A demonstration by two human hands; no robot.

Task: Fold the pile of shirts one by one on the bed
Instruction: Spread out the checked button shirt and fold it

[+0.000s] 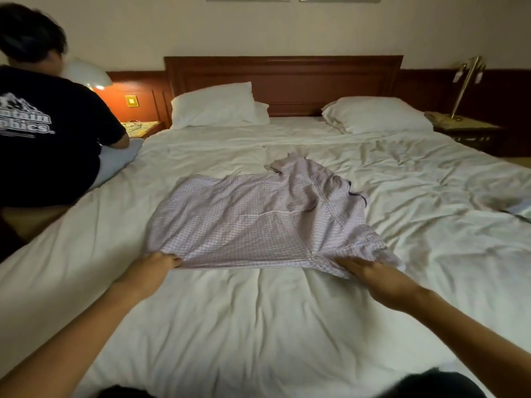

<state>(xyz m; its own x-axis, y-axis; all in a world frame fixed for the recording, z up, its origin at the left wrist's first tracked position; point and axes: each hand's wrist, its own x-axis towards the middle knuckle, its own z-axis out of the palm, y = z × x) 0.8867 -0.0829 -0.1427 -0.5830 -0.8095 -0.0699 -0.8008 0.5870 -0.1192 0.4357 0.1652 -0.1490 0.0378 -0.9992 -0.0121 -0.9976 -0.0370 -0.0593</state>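
On the near half of the bed the checked shirt lies spread out, lower hem toward us, with the collar end bunched and twisted at the far right. Our left hand pinches the hem's left corner, fingers curled tight on the cloth. Our right hand grips the right corner, fabric gathered in its grasp. We judge this to be the flattening step: the hem is drawn taut and no fold is made yet. Sleeves and collar want straightening first. No folded shirts show, and no pile either. A scrap of pale cloth at the right edge may be another garment; we cannot tell. The task looks early. Around us are a left pillow and a right pillow against the wooden headboard, a lit lamp far left, and a brass lamp far right. A second person in a black T-shirt sits at the bed's left edge, well apart from the shirt. Only the bed's own creases hinder the folding space.
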